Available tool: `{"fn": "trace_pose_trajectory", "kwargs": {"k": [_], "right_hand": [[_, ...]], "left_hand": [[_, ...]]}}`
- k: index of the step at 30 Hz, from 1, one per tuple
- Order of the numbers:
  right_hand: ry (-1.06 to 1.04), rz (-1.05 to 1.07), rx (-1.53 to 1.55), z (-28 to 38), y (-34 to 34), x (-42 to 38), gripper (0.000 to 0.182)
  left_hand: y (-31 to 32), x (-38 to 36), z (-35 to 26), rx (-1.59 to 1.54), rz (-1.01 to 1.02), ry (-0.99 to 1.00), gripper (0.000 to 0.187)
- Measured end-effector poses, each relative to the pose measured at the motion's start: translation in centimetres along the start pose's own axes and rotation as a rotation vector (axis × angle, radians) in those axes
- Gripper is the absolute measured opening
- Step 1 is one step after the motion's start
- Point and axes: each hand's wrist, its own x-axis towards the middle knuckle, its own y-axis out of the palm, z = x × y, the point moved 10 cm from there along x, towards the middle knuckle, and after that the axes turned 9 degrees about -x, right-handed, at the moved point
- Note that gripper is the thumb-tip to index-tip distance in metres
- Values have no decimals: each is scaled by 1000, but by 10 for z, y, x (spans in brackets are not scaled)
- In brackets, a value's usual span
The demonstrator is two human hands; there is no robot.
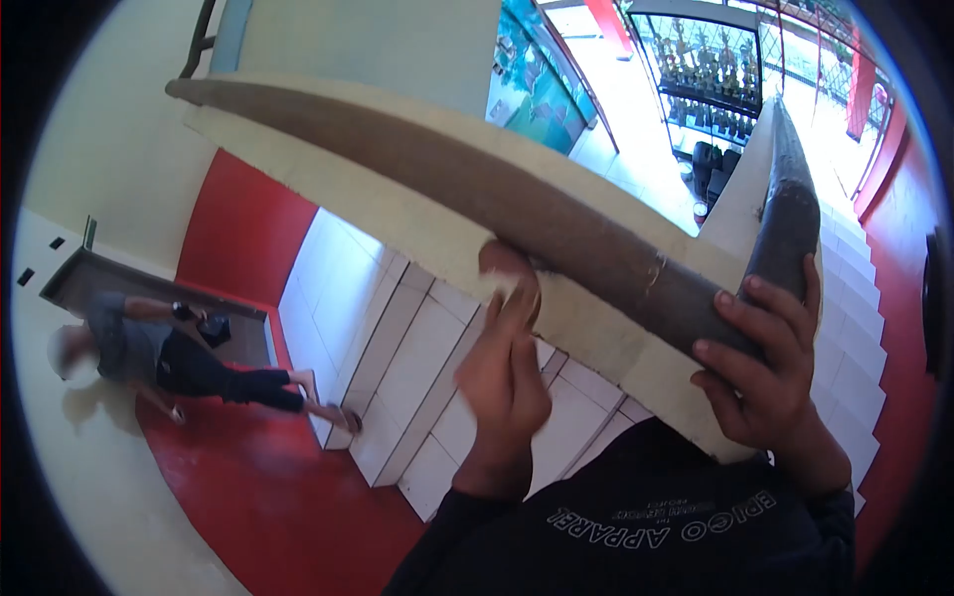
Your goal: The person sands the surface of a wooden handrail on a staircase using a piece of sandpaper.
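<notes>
A brown handrail (pixel 397 164) runs along the top of a cream-coloured stair wall (pixel 338 187) and bends sharply at the right. My left hand (pixel 507 368) is closed on a curved reddish-brown piece (pixel 512 276), pressed at the lower edge of the rail; its kind I cannot tell. There is some motion blur on those fingers. Near the bend, my right hand (pixel 770 363) wraps round the rail, fingers spread over its greyer, worn-looking surface. A pale streak marks the rail just left of these fingers.
White tiled steps (pixel 397 372) descend below the wall, with more steps (pixel 850 328) at the right. A person (pixel 189 353) in dark clothes stands lower left by the red-and-cream wall (pixel 224 233). A shelf of trophies (pixel 706 65) stands at the top right.
</notes>
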Motion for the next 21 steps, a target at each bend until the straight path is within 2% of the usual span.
{"fn": "trace_pose_trajectory", "kwargs": {"k": [2, 4, 6, 8, 11, 12, 13, 14, 15, 16, 17, 18, 19, 21], "right_hand": [[11, -6, 19, 1, 2, -2, 24], [17, -11, 29, 2, 2, -4, 23], [19, -16, 31, 0, 0, -2, 22], [29, -8, 39, 0, 0, -6, 22], [45, -25, 75, -5, -3, 31, 23], [49, -24, 80, -8, 3, 43, 23], [54, -24, 86, -10, 9, 54, 23], [59, -29, 90, -13, 15, 60, 23], [61, -33, 86, -15, 22, 65, 22], [53, -52, 85, -6, 1, -4, 22], [49, -47, 89, -5, 0, -6, 21], [58, -33, 92, -4, 0, -6, 21], [60, -18, 93, -4, -1, -5, 21], [59, 1, 86, -6, -2, -3, 22]], "left_hand": [[-13, 3, -59, 157, -44, 297, 32], [-12, 21, -72, 457, -31, 486, 30], [23, 53, -72, 561, 303, 503, 37], [67, 54, -73, 509, 708, 522, 35], [57, 120, -75, 682, 735, 645, 29], [46, 155, -56, 912, 590, 629, 25], [49, 163, -48, 741, 689, 594, 25], [53, 165, -42, 569, 783, 558, 26], [59, 167, -38, 624, 814, 597, 25], [77, 95, -69, 695, 833, 643, 25], [82, 89, -70, 753, 861, 668, 24], [71, 118, -55, 1016, 725, 592, 26], [55, 140, -51, 1121, 619, 580, 28], [20, 167, -59, 1078, 363, 544, 30]]}}
